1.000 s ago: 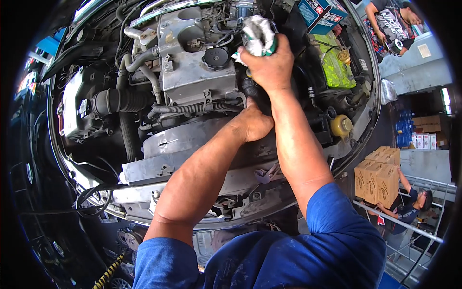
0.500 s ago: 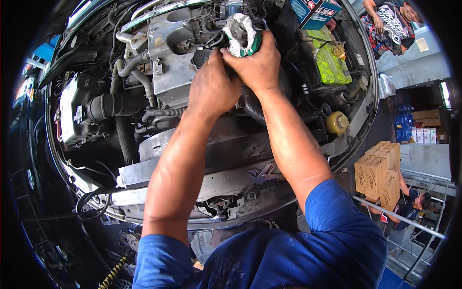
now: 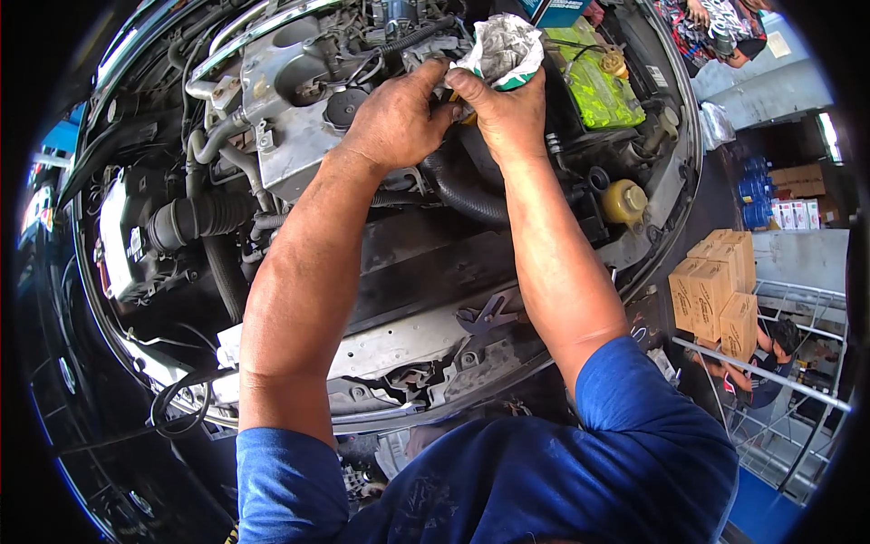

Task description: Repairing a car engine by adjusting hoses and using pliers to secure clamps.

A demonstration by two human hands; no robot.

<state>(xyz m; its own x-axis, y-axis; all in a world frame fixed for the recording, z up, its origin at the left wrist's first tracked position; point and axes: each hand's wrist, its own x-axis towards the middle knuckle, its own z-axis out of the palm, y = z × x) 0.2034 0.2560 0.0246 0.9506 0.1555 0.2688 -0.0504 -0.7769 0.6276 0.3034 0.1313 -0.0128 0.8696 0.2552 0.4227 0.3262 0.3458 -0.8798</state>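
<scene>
The right hand has its grip round the crumpled white wrapper, which sits just beyond the thumb; the left hand is just leftward, its grip's contents hidden from me.

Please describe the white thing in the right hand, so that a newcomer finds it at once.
Start at the engine, then find the right hand to its right. It holds the white wrap: crumpled and hollow, with green below, unlike the black hose nearby.
</scene>
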